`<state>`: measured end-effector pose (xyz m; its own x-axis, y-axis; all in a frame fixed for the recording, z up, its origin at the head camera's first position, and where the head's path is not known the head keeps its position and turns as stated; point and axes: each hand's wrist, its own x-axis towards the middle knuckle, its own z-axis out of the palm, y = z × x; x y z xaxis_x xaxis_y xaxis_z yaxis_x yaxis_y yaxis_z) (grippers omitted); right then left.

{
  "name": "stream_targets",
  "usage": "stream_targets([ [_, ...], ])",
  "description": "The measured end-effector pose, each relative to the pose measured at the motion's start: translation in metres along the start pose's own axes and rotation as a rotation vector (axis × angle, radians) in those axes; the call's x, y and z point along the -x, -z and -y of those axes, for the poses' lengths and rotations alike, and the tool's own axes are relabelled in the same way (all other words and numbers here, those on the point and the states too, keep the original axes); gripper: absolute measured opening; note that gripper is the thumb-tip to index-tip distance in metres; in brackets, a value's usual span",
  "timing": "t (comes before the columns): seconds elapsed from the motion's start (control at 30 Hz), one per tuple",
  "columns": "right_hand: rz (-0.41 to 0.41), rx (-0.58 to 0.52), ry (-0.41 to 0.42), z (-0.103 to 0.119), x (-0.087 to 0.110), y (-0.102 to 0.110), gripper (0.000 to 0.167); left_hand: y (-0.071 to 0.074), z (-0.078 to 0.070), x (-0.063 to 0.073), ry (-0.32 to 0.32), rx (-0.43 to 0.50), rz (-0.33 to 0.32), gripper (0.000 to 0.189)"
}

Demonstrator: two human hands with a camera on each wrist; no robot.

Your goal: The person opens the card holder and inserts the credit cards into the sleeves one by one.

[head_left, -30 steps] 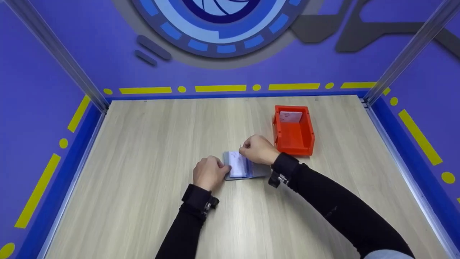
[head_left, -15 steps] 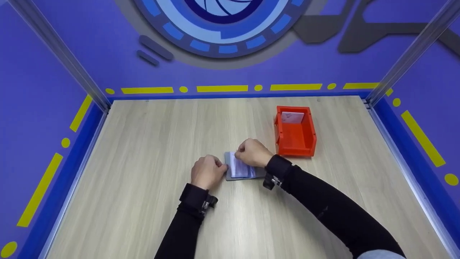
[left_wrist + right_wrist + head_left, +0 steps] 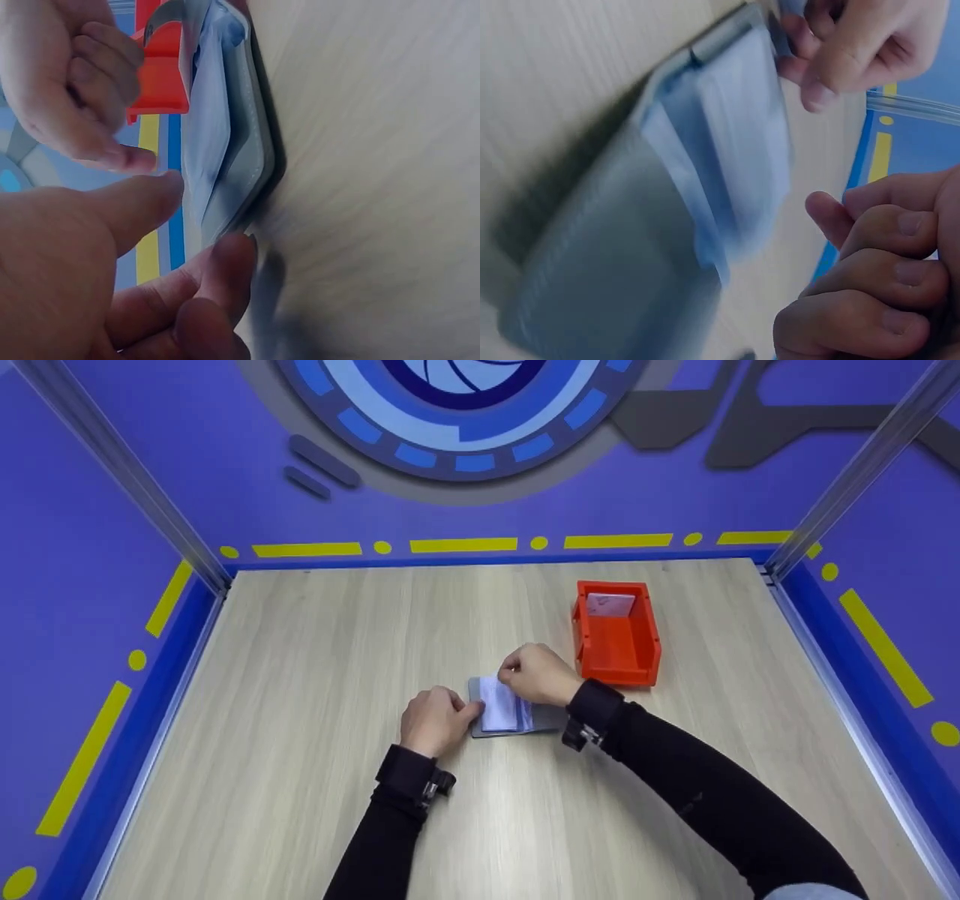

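Note:
A grey card holder (image 3: 550,718) lies spread on the wooden table, its whitish plastic sleeves (image 3: 498,709) folded over to the left cover. My left hand (image 3: 431,723) is at its left edge. In the left wrist view the fingertips reach the holder's corner, while the thumb (image 3: 154,199) stands raised over the sleeves. Over the top right of the sleeves is my right hand (image 3: 544,673), fingers curled and thumb near the index finger. In the right wrist view, blurred sleeves (image 3: 739,120) stand up from the cover; I cannot tell whether these fingers pinch anything.
A red open bin (image 3: 616,649) stands just behind and right of my right hand. A pale printed card (image 3: 610,604) leans on its back wall. Blue-purple panels (image 3: 465,514) enclose the table (image 3: 322,660) at the back and both sides.
Half a second ago my right hand came left and lower over the sleeves, which slanted; now it is back up and right, and the top sleeve lies flatter. My left hand stays nearly in place.

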<state>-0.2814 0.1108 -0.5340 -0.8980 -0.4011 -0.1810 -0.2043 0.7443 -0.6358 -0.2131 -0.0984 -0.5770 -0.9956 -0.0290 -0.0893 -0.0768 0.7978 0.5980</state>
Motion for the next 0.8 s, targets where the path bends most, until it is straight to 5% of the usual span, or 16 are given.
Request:
stream_targets([
  [0.43,-0.129,-0.006,-0.059,-0.017,0.024,0.065,0.029,-0.009,-0.003,0.001,0.012,-0.013,-0.008,0.049],
  [0.8,-0.312,0.166,-0.169,-0.072,0.006,0.105,0.028,-0.009,-0.004,0.002,0.036,-0.005,-0.003,0.042],
])
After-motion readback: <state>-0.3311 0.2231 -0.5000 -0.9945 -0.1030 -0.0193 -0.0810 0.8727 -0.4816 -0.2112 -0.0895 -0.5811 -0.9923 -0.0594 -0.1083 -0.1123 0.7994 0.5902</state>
